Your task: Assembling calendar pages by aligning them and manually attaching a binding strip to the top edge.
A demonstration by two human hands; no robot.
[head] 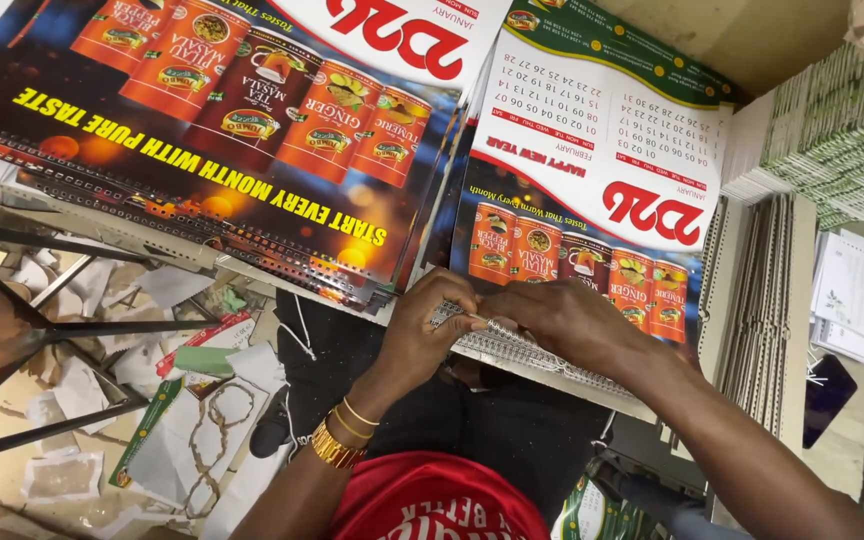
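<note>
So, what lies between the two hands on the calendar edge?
In the head view, only the metal spiral binding lies between the left hand and the right hand; both pinch it.

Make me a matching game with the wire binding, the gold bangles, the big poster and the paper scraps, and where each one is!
Things:
1. wire binding
2. gold bangles
3. big poster
4. paper scraps

Places:
A. on the floor, lower left
B. pinched by left hand and right hand
C. on the left wrist
D. lying flat, upper left

Pairs: 1-B, 2-C, 3-D, 4-A
</note>
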